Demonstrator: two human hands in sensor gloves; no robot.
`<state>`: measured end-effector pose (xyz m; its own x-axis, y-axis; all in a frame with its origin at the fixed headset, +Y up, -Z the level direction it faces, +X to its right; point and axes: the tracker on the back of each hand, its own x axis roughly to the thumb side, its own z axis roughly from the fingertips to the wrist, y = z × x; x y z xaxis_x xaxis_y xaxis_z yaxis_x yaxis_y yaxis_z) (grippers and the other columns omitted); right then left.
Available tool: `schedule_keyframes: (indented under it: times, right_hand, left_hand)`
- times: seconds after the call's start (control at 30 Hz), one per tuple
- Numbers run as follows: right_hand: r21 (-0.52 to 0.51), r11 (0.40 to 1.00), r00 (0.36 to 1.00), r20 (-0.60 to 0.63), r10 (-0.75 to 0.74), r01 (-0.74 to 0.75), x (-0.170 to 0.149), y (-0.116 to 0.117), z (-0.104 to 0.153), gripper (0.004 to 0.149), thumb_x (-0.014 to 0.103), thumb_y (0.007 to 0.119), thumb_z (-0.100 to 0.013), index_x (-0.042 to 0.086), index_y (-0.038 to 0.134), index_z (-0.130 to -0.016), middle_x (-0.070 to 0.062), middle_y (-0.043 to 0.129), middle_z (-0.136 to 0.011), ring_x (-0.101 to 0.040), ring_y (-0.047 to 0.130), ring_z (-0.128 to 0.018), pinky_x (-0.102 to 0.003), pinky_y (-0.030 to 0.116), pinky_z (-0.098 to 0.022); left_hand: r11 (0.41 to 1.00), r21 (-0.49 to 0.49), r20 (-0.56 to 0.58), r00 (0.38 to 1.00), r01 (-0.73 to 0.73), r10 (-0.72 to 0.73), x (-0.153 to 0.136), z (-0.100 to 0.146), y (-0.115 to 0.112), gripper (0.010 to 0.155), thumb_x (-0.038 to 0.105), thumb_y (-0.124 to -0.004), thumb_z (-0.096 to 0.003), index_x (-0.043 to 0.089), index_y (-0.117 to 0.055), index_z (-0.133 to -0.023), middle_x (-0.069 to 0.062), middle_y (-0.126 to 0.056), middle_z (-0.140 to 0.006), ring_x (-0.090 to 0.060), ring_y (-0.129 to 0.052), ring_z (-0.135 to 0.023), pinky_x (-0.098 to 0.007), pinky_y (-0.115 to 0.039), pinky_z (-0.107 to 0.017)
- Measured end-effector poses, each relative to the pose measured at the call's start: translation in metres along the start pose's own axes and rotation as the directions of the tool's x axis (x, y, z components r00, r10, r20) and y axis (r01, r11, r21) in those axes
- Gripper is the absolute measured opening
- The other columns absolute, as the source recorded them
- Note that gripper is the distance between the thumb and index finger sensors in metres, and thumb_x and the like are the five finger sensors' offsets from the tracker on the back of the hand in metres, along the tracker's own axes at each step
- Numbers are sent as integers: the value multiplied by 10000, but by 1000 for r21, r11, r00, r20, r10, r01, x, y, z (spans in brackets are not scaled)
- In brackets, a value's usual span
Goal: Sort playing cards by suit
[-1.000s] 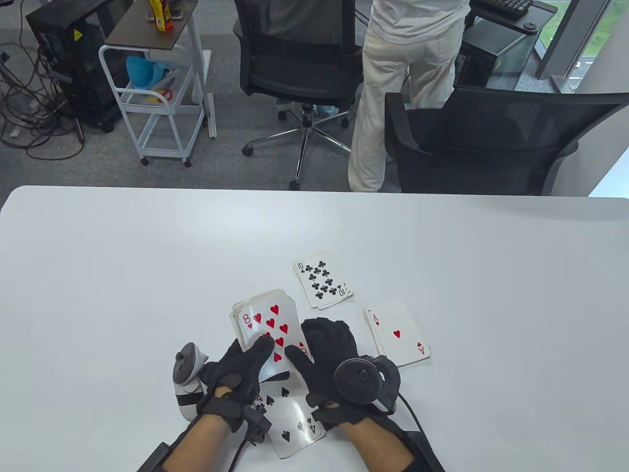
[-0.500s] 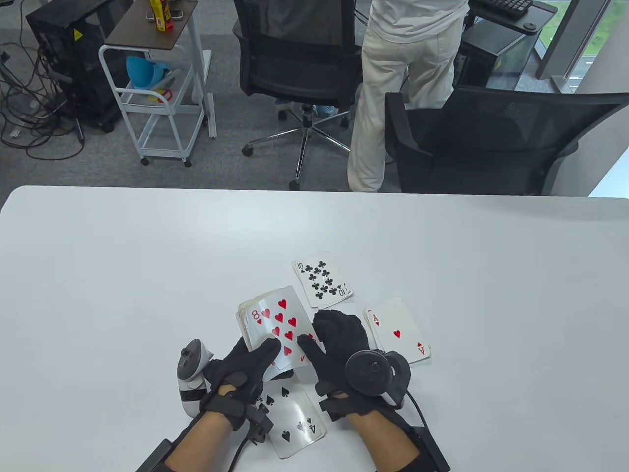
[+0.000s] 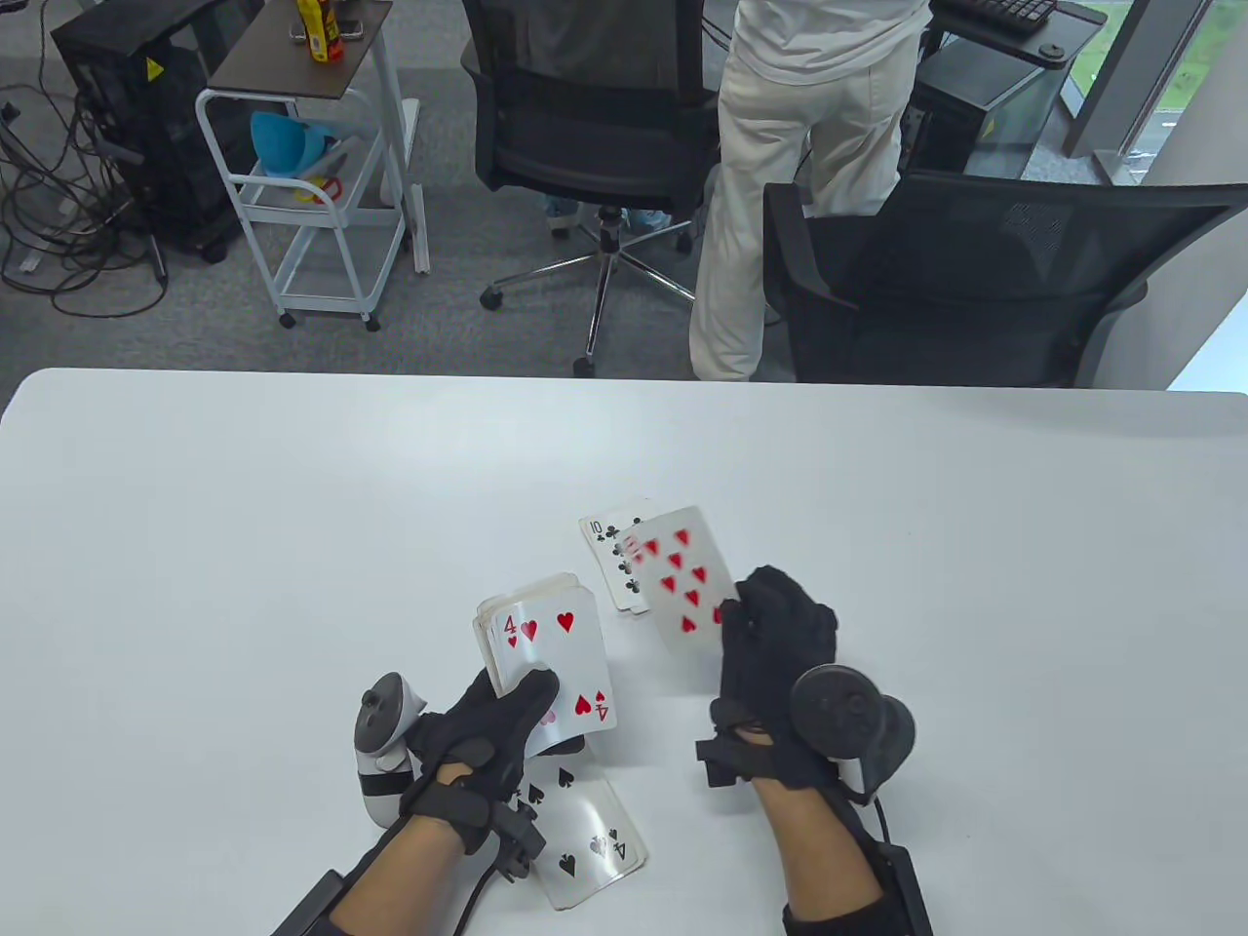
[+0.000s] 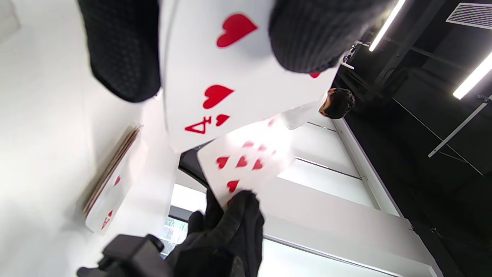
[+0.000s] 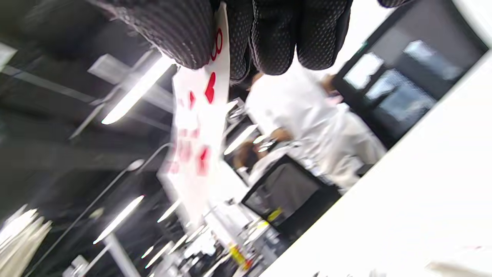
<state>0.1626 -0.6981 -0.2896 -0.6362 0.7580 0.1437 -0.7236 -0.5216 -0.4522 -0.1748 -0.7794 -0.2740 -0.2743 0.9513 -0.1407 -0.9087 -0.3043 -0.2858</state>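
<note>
Nearest the table's front edge, a spade pile [image 3: 585,829] lies face up with the four of spades on top, partly under the left wrist. Just above it the left hand [image 3: 487,731] grips the deck [image 3: 541,643] clear of the table, thumb laid across the face and fingers curled under the stack; the top card is the four of hearts [image 3: 561,663]. The left wrist view shows that card between the gloved thumb [image 4: 307,34] and a finger on the other side.

To the right, the right hand [image 3: 775,634] pinches one corner of the eight of hearts [image 3: 682,575], holding it lifted and tilted above the table. In the right wrist view the card (blurred there) passes between the thumb and the closed fingers [image 5: 276,38], with its "8" index just at the grip.

The heart pile is hidden behind the right hand in the table view; the left wrist view shows it [image 4: 109,184] lying on the white table [image 3: 292,546], an ace on top. The lifted card overlaps the club pile [image 3: 609,546], topped by the ten of clubs, farther up the table.

Beyond the table's far edge stand two black office chairs [image 3: 975,283], a white trolley [image 3: 312,195], and a person in white clothes [image 3: 809,146] seen from behind.
</note>
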Motion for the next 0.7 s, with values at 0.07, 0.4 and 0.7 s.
schedule_keyframes:
  times: [0.07,0.4,0.7]
  right_hand:
    - [4,997,995,-68,80,-80,-16,-9,-9,385,305,790,-565,104,797,-894,-236,627,-1046,-520,584,-965,-766,345,-653]
    - [398,866,864,-267,426,-304,-62,2,-22,391,302,791,-587,80,794,-909,-276,509,-1102,-565,389,-1017,-781,260,-645]
    - [466,737,717,-268,644,-489,-78,9,-22,425,309,830,-582,38,772,-904,-291,468,-1112,-567,310,-1027,-780,235,-644]
  left_hand:
    - [1000,-1,-3,1000,7,-7,-1,-1,-1,595,463,-847,-563,252,-592,-1057,-13,-797,-1014,-300,-941,-851,-402,-945,-509]
    - [1000,3,-8,999,31,-31,-2,1,0,592,461,-845,-563,249,-595,-1056,-17,-798,-1012,-306,-942,-847,-404,-945,-505]
    - [999,3,-20,999,35,-35,-4,0,0,596,464,-841,-564,242,-591,-1057,-22,-796,-1012,-307,-942,-845,-405,-945,-504]
